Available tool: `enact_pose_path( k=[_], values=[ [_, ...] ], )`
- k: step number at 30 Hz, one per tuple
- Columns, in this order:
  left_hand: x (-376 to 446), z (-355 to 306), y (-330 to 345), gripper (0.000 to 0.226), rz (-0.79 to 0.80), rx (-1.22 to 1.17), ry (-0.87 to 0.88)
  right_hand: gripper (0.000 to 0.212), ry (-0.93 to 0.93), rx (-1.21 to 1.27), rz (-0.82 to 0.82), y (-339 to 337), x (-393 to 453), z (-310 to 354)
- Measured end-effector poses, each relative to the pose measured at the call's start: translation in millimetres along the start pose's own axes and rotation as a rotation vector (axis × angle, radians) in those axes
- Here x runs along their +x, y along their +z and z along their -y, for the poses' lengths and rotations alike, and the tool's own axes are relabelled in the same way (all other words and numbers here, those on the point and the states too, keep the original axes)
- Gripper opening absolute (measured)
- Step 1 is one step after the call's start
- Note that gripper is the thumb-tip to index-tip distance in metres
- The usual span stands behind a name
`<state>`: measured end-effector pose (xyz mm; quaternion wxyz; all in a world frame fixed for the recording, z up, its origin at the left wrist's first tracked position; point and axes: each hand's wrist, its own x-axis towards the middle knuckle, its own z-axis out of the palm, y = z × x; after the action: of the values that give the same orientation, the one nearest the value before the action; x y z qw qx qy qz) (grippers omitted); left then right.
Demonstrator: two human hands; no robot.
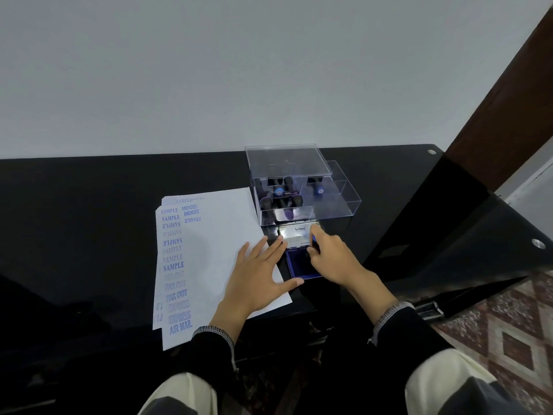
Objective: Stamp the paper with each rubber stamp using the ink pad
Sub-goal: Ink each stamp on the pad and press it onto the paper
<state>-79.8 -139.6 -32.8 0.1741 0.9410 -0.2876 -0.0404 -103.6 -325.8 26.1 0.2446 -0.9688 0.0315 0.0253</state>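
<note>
A: Starting far left of the left grip [257, 277]?

B: Column of blue prints [176, 265] down the paper [221, 235]: SAMPLE, FAX OUT, EXPRESS, AIR MAIL. Some faint, one FRAGILE upside down. Plenty of blank sheet between there and the grip.

A: And the left grip itself?

B: Open, fingers spread, pressing flat on the paper's right edge on the black counter [89, 220]. Holds nothing.

A: Just to its right?

B: Ink pad [299, 268], open, shiny lid [294, 233] tipped back on the far side. Thumb tip nearly touching the pad's near corner.

A: Right grip [332, 260]?

B: Closed, fingers pinching a small stamp [313, 239], blue-topped and mostly hidden, held down at the pad's far edge near the lid.

A: Beyond it?

B: Clear box [329, 205] with spare stamps [279, 193] inside, just past the lid.

A: Likely trouble?

B: Patchy inking, probably, with the stamp so near the pad's edge: half the face dry, hence another faint print. Also an inverted mark if not checked for orientation before pressing. Smudging, too, should inky fingertips or that thumb brush the sheet. And a shifted or doubled print if the left grip lifts early, since the sheets look stacked and slightly offset.
</note>
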Motion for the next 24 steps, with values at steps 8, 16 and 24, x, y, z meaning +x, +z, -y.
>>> enact_pose_path(
  k=[8,16,24],
  values=[
    [0.6,-0.5,-1.1,0.094,0.011,-0.008,-0.006,0.013,0.021,0.043,0.025,-0.7,4.3,0.1],
    [-1.1,-1.7,-0.6,0.093,-0.001,-0.013,-0.01,0.013,-0.116,-0.126,-0.285,27.4,-29.3,-11.3],
    [-0.2,-1.4,-0.9,0.097,-0.002,0.001,-0.001,0.017,-0.106,-0.075,-0.225,18.5,-15.8,-6.2]
  ],
)
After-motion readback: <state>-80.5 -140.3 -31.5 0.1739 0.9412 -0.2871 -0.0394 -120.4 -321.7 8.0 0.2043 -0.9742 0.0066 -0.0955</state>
